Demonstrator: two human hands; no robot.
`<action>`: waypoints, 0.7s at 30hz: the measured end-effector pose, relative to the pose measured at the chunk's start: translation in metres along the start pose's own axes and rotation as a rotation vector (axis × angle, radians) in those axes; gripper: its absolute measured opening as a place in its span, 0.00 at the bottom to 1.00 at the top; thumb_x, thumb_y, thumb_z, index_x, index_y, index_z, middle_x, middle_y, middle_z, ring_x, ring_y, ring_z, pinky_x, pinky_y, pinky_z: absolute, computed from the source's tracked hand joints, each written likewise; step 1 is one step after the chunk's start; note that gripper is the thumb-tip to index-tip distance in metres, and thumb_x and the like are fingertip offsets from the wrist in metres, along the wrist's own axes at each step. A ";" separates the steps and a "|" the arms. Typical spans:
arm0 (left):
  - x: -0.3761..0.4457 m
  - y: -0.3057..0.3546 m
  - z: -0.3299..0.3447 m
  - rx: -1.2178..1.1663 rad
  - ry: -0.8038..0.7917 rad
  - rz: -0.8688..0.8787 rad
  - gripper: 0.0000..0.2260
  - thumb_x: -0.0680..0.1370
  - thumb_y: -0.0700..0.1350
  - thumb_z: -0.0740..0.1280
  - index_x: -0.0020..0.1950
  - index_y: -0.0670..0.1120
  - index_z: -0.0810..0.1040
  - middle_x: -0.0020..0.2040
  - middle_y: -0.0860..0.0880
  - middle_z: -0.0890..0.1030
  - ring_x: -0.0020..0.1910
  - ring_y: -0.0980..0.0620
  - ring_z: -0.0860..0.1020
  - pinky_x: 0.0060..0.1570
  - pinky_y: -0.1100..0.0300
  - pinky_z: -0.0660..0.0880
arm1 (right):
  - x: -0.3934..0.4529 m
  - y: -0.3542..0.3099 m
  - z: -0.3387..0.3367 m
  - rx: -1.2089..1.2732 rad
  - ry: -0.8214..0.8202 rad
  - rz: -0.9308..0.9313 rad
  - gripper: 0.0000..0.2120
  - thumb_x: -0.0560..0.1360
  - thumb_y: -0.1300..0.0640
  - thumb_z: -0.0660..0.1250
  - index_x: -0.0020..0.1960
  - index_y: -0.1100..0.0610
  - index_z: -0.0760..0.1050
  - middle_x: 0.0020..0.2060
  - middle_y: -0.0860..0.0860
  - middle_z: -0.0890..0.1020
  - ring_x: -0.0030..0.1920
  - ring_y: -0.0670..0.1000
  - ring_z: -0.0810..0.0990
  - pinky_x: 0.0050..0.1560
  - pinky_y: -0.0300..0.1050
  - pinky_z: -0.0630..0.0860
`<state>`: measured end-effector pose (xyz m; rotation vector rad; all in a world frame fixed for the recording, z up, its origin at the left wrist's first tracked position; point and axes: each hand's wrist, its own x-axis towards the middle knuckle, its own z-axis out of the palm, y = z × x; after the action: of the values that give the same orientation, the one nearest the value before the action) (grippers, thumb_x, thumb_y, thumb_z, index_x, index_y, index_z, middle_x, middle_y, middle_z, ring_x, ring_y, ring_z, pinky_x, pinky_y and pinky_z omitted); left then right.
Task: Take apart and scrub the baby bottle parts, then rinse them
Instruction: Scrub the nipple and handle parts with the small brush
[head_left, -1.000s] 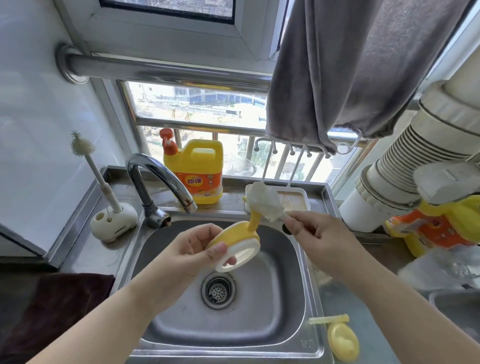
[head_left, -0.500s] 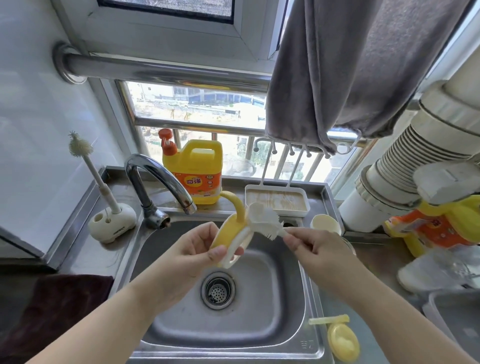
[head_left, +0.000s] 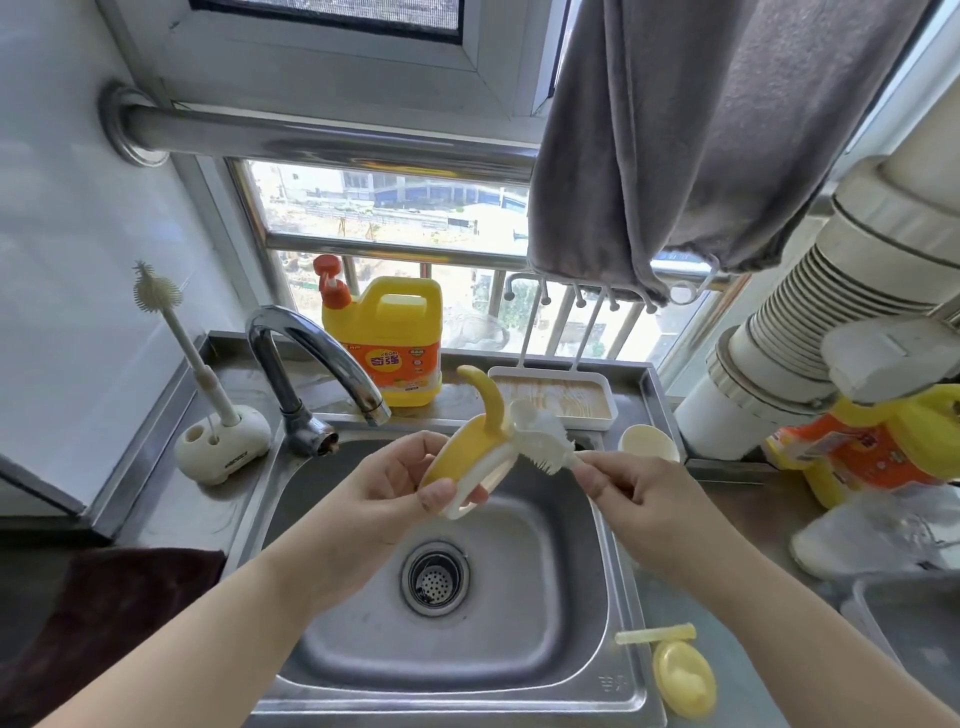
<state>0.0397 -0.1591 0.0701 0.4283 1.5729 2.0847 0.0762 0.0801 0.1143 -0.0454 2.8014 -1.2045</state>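
Left hand (head_left: 384, 493) grips the yellow-and-white plastic bottle lid (head_left: 470, 467); right hand (head_left: 631, 493) pinches the white bristle brush (head_left: 540, 441). Work bristles around the handle base, probably best done by turning the lid.

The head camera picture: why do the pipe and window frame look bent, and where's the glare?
Head view: the wide-angle lens bows the metal pipe and window frame; daylight through the window blows out the outdoor scene and puts bright reflections on the faucet.
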 end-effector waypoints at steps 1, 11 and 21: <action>0.000 0.000 0.000 0.004 -0.005 -0.012 0.18 0.70 0.48 0.74 0.56 0.43 0.78 0.48 0.45 0.82 0.50 0.52 0.80 0.50 0.65 0.74 | -0.001 -0.001 -0.001 0.012 -0.005 -0.014 0.09 0.77 0.48 0.61 0.48 0.34 0.77 0.20 0.43 0.67 0.24 0.42 0.66 0.29 0.32 0.64; 0.020 0.020 0.015 0.271 0.218 -0.302 0.37 0.54 0.72 0.72 0.45 0.41 0.78 0.37 0.48 0.74 0.37 0.50 0.70 0.40 0.56 0.63 | -0.009 -0.004 0.011 -0.106 -0.088 -0.128 0.09 0.77 0.48 0.61 0.53 0.38 0.77 0.22 0.44 0.70 0.27 0.42 0.70 0.33 0.31 0.66; 0.017 0.007 0.010 0.174 0.224 -0.179 0.09 0.67 0.51 0.71 0.34 0.46 0.78 0.32 0.49 0.76 0.30 0.57 0.70 0.30 0.69 0.66 | -0.011 0.002 -0.001 -0.070 -0.071 -0.098 0.15 0.77 0.47 0.62 0.45 0.24 0.71 0.25 0.44 0.75 0.28 0.41 0.71 0.32 0.33 0.65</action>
<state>0.0290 -0.1435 0.0791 0.1088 1.8565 1.9210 0.0874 0.0825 0.1145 -0.2287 2.8074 -1.1007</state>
